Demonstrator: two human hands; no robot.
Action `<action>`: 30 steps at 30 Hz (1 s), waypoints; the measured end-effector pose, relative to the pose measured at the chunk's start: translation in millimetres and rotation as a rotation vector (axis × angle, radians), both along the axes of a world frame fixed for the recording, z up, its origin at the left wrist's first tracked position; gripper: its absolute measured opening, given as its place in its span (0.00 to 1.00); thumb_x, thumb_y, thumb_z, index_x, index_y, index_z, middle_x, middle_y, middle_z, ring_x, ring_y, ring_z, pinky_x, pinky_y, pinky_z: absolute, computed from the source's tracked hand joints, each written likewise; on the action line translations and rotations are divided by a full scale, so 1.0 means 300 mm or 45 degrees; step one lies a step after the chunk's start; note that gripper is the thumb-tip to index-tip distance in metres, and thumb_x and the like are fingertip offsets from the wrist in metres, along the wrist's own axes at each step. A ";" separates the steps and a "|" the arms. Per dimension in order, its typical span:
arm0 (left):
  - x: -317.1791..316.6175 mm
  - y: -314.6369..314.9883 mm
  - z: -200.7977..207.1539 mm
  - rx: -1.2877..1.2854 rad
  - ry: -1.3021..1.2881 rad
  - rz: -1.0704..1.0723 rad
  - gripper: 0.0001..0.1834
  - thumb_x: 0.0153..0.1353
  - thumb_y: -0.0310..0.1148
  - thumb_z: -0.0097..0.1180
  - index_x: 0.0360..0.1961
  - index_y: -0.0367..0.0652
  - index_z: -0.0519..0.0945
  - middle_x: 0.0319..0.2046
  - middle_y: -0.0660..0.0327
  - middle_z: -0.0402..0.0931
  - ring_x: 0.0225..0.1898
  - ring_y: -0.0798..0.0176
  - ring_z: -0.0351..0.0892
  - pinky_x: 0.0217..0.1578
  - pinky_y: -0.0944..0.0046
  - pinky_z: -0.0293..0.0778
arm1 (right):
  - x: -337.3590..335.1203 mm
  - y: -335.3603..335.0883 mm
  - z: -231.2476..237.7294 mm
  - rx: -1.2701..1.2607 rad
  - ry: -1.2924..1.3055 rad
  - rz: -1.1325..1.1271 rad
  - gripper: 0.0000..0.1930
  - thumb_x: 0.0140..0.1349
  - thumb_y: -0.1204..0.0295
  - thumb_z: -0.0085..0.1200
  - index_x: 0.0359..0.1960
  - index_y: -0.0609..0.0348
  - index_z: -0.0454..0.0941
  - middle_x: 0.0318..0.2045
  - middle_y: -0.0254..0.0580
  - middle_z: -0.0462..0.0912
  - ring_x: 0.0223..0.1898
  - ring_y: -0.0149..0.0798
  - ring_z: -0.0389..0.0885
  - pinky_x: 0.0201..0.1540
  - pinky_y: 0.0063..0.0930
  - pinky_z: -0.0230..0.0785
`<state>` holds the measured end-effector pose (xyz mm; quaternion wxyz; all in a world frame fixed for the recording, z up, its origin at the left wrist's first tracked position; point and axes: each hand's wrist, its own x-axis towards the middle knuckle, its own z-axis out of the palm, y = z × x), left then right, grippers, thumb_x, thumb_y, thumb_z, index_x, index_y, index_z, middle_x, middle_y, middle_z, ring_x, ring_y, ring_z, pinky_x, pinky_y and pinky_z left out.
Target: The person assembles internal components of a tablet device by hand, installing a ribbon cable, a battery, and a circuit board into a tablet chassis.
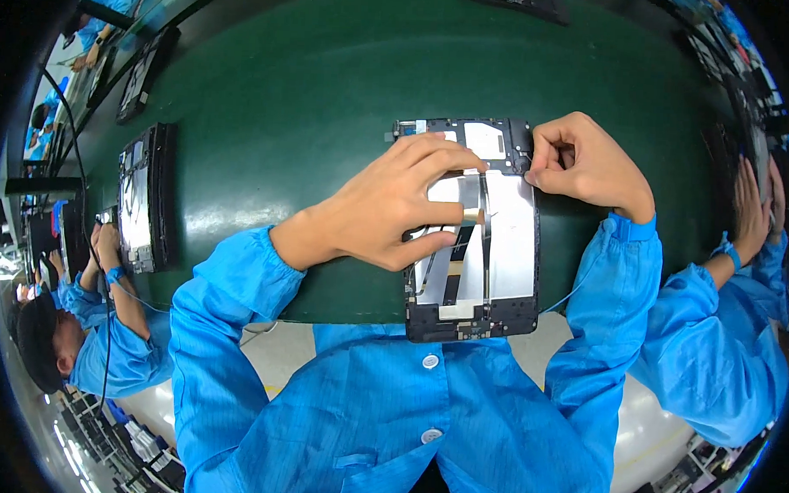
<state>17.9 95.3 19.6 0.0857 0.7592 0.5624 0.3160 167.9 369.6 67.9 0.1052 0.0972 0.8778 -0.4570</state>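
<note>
An opened tablet (512, 242) lies at the near edge of the green table, its inside facing up. A silver plate, black frame parts and a dark flat cable down the middle show. My left hand (396, 203) rests over its left side, fingers spread, the fingertips touching the inner parts. At the tablet's upper right edge, my right hand (588, 166) is pinched, thumb against bent fingers. Whatever sits between those fingertips is too small or hidden to make out; a thin line shows beside them.
Stacked tablet bodies (144, 199) stand on the left of the green table (331, 79). Another device (516, 0) lies at the far edge. Co-workers in blue sit on both sides, one person's hands (752, 202) at the right. A black cable (81, 149) hangs at left.
</note>
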 end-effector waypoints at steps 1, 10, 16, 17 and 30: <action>0.003 0.007 0.003 0.004 -0.032 0.062 0.23 0.53 0.29 0.66 0.53 0.51 0.92 0.69 0.48 0.76 0.72 0.39 0.70 0.73 0.37 0.65 | 0.002 -0.004 0.008 0.028 0.009 0.014 0.06 0.52 0.74 0.69 0.25 0.65 0.87 0.20 0.35 0.83 0.21 0.26 0.75 0.28 0.26 0.64; 0.056 0.088 -0.005 0.096 -0.199 0.333 0.23 0.47 0.17 0.59 0.47 0.42 0.80 0.61 0.51 0.78 0.64 0.40 0.74 0.64 0.43 0.69 | -0.009 0.007 0.017 -0.018 -0.001 0.044 0.07 0.51 0.73 0.69 0.24 0.64 0.87 0.21 0.34 0.83 0.23 0.26 0.75 0.30 0.25 0.66; 0.051 0.085 -0.011 0.161 -0.232 0.329 0.27 0.41 0.14 0.50 0.46 0.42 0.79 0.58 0.50 0.78 0.60 0.41 0.75 0.60 0.46 0.71 | -0.006 0.008 0.020 -0.014 -0.045 0.078 0.07 0.51 0.73 0.69 0.24 0.64 0.85 0.19 0.32 0.79 0.23 0.26 0.72 0.28 0.27 0.62; 0.049 0.082 -0.004 0.154 -0.212 0.307 0.27 0.40 0.14 0.51 0.45 0.42 0.80 0.58 0.50 0.78 0.60 0.41 0.75 0.60 0.46 0.71 | -0.003 0.009 0.017 -0.015 -0.047 0.079 0.07 0.51 0.73 0.69 0.24 0.64 0.85 0.19 0.32 0.79 0.23 0.26 0.72 0.28 0.27 0.62; -0.047 0.059 0.046 -0.213 -0.115 0.446 0.44 0.50 0.31 0.69 0.73 0.50 0.74 0.77 0.43 0.62 0.84 0.31 0.49 0.82 0.32 0.50 | 0.000 0.014 0.019 -0.015 -0.026 0.062 0.07 0.52 0.72 0.70 0.24 0.62 0.86 0.18 0.30 0.76 0.22 0.25 0.69 0.28 0.28 0.57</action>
